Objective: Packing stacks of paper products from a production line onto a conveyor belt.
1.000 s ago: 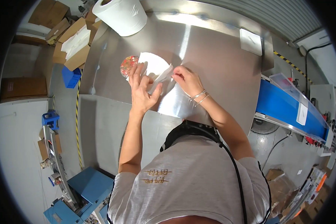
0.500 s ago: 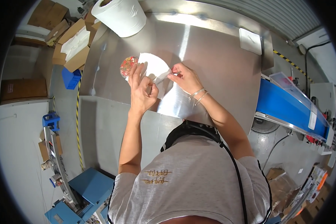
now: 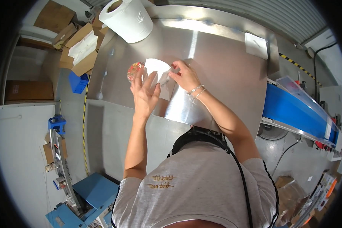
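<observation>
On the metal table lies a round disc [image 3: 134, 71] with a speckled red, orange and green pattern. A white fan-shaped sheet [image 3: 155, 65], which looks like paper, sits at its right, its lower part greyish in shadow. My left hand [image 3: 143, 98] rests over the sheet's lower left and the disc's edge, fingers spread. Close by the sheet's right corner is my right hand [image 3: 185, 78]. Its thumb and forefinger are bent with a gap between the tips, and I see nothing clearly held. The left fingers cover part of where disc and sheet meet.
A large white roll [image 3: 130, 23] stands at the table's far left. A white square card [image 3: 256, 45] lies far right. Beyond the left edge are an open cardboard box [image 3: 80, 51] and a blue bin [image 3: 78, 81]. A blue conveyor belt [image 3: 292, 108] runs along the right.
My left thumb and forefinger have uncurled from a pinch and spread out. My right thumb and forefinger have parted at the sheet's corner. The whole view has shifted slightly.
</observation>
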A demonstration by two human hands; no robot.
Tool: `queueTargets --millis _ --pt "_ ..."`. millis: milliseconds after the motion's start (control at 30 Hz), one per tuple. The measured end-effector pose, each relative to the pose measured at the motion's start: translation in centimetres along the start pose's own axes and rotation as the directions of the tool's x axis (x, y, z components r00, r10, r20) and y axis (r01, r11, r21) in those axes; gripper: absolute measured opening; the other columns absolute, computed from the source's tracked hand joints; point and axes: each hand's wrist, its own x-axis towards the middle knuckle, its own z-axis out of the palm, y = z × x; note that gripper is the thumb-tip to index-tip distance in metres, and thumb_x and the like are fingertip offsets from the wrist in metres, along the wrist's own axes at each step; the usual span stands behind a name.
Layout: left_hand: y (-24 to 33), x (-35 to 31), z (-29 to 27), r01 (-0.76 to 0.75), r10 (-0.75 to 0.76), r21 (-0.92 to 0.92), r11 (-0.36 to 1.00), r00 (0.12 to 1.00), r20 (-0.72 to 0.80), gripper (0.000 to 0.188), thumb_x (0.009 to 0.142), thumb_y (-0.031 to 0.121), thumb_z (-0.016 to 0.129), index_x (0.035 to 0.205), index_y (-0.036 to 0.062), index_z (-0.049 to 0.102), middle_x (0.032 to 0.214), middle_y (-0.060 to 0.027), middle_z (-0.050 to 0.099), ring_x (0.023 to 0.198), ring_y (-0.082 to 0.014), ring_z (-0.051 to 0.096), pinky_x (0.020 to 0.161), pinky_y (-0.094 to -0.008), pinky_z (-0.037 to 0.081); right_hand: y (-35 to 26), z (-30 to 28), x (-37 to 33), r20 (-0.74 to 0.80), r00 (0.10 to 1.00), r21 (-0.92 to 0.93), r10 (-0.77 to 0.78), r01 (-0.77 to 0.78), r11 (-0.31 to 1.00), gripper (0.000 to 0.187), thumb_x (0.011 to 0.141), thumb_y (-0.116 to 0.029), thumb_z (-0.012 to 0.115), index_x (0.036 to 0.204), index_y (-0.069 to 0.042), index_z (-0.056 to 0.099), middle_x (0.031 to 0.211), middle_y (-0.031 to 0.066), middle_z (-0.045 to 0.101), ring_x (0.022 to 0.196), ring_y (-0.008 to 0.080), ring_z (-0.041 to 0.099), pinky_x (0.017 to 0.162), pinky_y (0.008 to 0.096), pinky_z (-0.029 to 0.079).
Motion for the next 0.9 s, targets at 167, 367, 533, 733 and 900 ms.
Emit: queueTargets --millis 167,367,533,733,900 --pt "0.5 -0.7 0.5 0.056 -0.056 -0.009 0.998 0.997 -0.045 0.045 0.078 0.012 0.069 0.122 0.0156 0.063 0.139 -0.0208 0.041 0.124 -0.0357 0.043 0.104 -0.0453 0.032 -0.1 -0.5 -0.1 0.048 0.998 0.050 0.032 -0.034 0.998 0.037 0.077 -0.015 0.073 0.108 -0.004 0.055 0.100 0.0122 0.063 0.079 0.0243 0.063 0.070 0.0341 0.052" --pt "1.1 -0.7 0.3 0.077 -0.077 -0.047 0.996 0.997 -0.012 0.048 0.077 0.011 0.069 0.123 0.0234 0.063 0.124 -0.0199 0.049 0.113 -0.0331 0.049 0.097 -0.0426 0.037 -0.1 -1.7 -0.4 0.108 0.989 0.047 0.100 -0.105 0.993 0.041 0.077 -0.016 0.073 0.113 -0.006 0.056 0.106 0.0115 0.064 0.084 0.0233 0.063 0.075 0.0335 0.053" --pt "3.9 -1.3 1.6 0.098 -0.088 -0.189 0.977 0.994 0.062 0.048 0.076 0.007 0.068 0.121 0.0230 0.064 0.115 -0.0175 0.052 0.104 -0.0313 0.052 0.092 -0.0415 0.041 0.3 -6.4 -2.6 0.178 0.978 0.055 0.106 -0.118 0.991 0.051 0.080 -0.018 0.073 0.125 -0.006 0.052 0.116 0.0107 0.061 0.093 0.0177 0.061 0.080 0.0299 0.050" --pt "12.8 -4.9 5.0 -0.008 0.032 -0.335 0.942 0.997 0.067 0.049 0.073 0.002 0.069 0.119 0.0201 0.065 0.116 -0.0154 0.050 0.102 -0.0291 0.049 0.087 -0.0402 0.039 0.7 -16.8 -9.7 0.169 0.961 0.088 0.220 -0.237 0.967 0.043 0.081 -0.012 0.073 0.120 -0.006 0.057 0.109 0.0076 0.066 0.093 0.0148 0.062 0.084 0.0281 0.051" --pt "20.6 -7.0 7.6 -0.052 0.115 -0.431 0.901 0.986 0.122 0.049 0.072 0.000 0.069 0.118 0.0180 0.065 0.118 -0.0150 0.048 0.104 -0.0300 0.046 0.088 -0.0397 0.037 1.3 -24.6 -15.6 0.046 0.982 -0.101 0.185 -0.180 0.978 0.041 0.077 -0.015 0.076 0.113 -0.007 0.060 0.098 0.0067 0.068 0.086 0.0149 0.066 0.074 0.0267 0.053"
